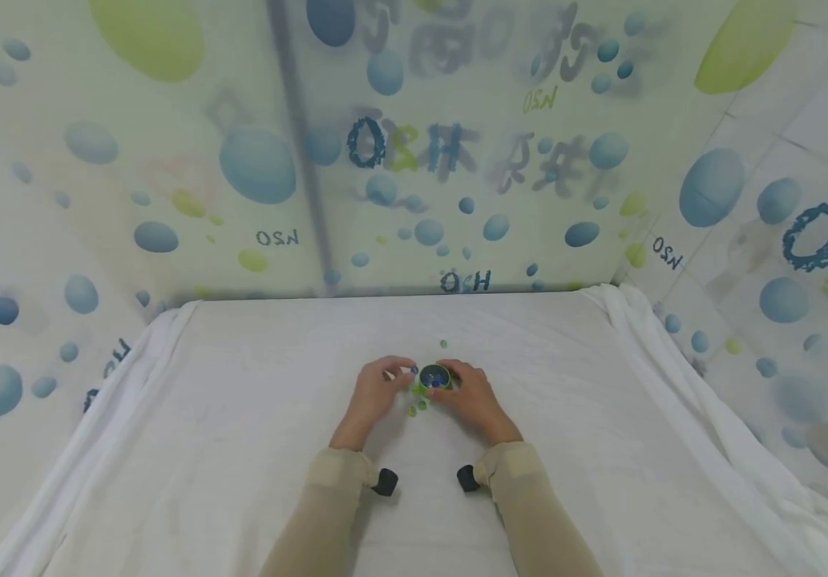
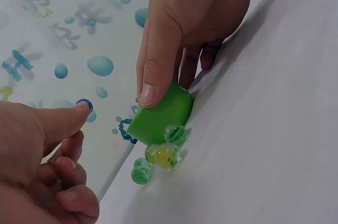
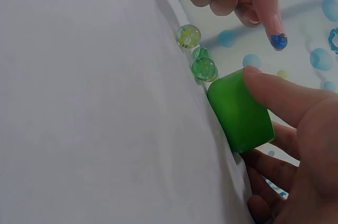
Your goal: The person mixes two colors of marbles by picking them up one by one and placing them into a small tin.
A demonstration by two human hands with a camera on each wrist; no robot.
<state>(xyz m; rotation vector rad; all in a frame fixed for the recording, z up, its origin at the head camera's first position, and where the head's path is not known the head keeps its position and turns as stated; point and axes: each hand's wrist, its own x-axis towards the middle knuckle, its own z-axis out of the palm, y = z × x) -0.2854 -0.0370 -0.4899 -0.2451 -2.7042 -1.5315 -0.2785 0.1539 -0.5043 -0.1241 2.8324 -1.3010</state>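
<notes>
A small green cup (image 1: 434, 377) stands on the white cloth with several blue marbles inside it. My right hand (image 1: 473, 394) grips the cup, thumb on the near side and fingers behind. Just left of the rim, my left hand (image 1: 379, 393) pinches one blue marble (image 3: 279, 41) between thumb and fingertip, above the cloth. Clear marbles with green and yellow swirls (image 2: 168, 155) lie on the cloth close against the cup's left and near sides. In the left wrist view, the green wall of the cup hides what it contains.
One more green marble (image 1: 444, 344) lies behind the cup. White cloth (image 1: 255, 417) covers the table, bunched along its left and right edges. A wall (image 1: 414, 264) printed with blue and green bubbles rises at the back and sides.
</notes>
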